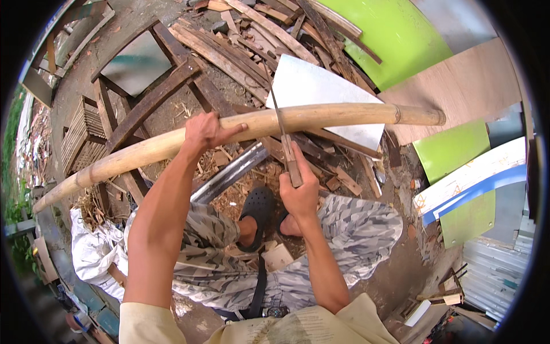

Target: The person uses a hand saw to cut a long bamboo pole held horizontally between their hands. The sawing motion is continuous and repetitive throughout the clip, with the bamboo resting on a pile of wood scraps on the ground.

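A long, pale bamboo pole (332, 117) runs across the view from the lower left to the right, slightly bowed. My left hand (204, 133) is wrapped over its middle, thumb stretched along the top. In my right hand (301, 189) is the wooden handle of a thin-bladed cutting tool (291, 162). The blade crosses the pole to the right of my left hand and points away from me. It is seen nearly edge-on, so I cannot tell whether it is a saw or a large knife. How deep it sits in the bamboo does not show.
Beneath the pole stands a dark wooden frame (150, 106). Scrap wood (240, 49) is piled beyond, beside a white sheet (312, 83). Plywood (464, 89) and green panels (395, 40) lie to the right. My feet, in dark clogs (256, 215), are among wood chips.
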`<state>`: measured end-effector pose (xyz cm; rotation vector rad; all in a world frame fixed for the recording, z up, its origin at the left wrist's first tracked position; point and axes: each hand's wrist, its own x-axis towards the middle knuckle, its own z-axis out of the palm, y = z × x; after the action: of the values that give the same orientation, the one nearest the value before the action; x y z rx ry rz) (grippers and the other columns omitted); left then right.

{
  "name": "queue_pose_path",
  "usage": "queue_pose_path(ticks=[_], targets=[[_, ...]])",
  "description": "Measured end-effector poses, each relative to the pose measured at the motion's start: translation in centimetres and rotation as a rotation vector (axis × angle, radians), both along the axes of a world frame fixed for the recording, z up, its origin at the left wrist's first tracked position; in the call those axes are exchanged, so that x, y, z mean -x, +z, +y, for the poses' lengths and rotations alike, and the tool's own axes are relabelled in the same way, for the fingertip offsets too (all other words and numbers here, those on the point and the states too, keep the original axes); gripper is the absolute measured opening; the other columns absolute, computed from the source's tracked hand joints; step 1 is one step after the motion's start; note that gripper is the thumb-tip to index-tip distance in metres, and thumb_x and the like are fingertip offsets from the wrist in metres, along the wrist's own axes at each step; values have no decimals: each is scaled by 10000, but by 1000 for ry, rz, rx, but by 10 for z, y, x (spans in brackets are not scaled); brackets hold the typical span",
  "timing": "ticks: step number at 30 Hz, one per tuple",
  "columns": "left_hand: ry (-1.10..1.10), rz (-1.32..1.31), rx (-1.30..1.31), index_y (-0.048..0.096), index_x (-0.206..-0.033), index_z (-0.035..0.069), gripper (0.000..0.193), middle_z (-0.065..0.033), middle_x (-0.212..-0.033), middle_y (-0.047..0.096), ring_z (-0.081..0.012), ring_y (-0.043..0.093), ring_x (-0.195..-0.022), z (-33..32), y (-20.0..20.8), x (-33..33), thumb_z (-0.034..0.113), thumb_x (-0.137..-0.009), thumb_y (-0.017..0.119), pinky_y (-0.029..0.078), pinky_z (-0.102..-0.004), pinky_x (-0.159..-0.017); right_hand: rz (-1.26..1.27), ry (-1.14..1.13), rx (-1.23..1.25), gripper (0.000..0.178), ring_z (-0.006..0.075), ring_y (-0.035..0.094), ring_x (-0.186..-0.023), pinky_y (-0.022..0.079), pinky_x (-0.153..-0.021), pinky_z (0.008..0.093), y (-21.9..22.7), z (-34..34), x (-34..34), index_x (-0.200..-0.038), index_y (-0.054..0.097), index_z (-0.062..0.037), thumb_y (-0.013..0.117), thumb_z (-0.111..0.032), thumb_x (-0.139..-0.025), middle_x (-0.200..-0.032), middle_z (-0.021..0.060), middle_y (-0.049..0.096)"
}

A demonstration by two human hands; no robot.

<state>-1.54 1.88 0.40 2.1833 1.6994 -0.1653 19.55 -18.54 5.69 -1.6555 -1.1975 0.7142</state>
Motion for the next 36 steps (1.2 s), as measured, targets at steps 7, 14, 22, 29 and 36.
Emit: queue_pose_path(ticks=[7, 14, 22, 29, 36], targets=[[12, 43, 79, 758, -850, -28, 1100, -188, -716, 710, -300, 720, -674, -2, 7, 0, 1023, -718, 461, 563, -446, -629, -21, 46, 95, 682, 327, 763, -1037, 585, -856, 366, 57, -152, 3, -1492, 528, 47, 592, 56, -813, -1281, 322, 683], [-35, 41, 15, 757, -862, -34, 1126, -204, -748, 714, -309, 728, -726, 0, -1, -13, 1037, -700, 451, 558, -446, -613, -74, -10, -120, 595, 392, 739, -920, 561, -862, 391, -12, 46, -14, -1450, 564, 32, 606, -59, -864, -1163, 306, 712], [15, 53, 71, 766, -937, -42, 1104, -228, -812, 741, -331, 752, -788, -9, 9, 1, 1005, -706, 503, 581, -461, -699, -14, 50, 96, 659, 289, 767, -826, 591, -761, 356, 62, -94, -2, -1491, 526, 42, 588, 28, -835, -1104, 282, 745], [20, 10, 19, 773, -888, -49, 1083, -231, -804, 743, -344, 752, -777, -2, 6, -3, 990, -714, 519, 579, -466, -701, 44, 16, 210, 636, 341, 765, -931, 581, -820, 374, 56, -20, 5, -1476, 538, 39, 599, -12, -845, -1110, 314, 725], [11, 41, 83, 761, -927, -60, 1087, -225, -815, 739, -338, 744, -771, -8, 7, -2, 981, -715, 528, 575, -460, -691, 21, -8, 19, 626, 273, 725, -1026, 541, -921, 349, 20, -3, 5, -1487, 550, 1, 581, -35, -863, -1234, 240, 721]])
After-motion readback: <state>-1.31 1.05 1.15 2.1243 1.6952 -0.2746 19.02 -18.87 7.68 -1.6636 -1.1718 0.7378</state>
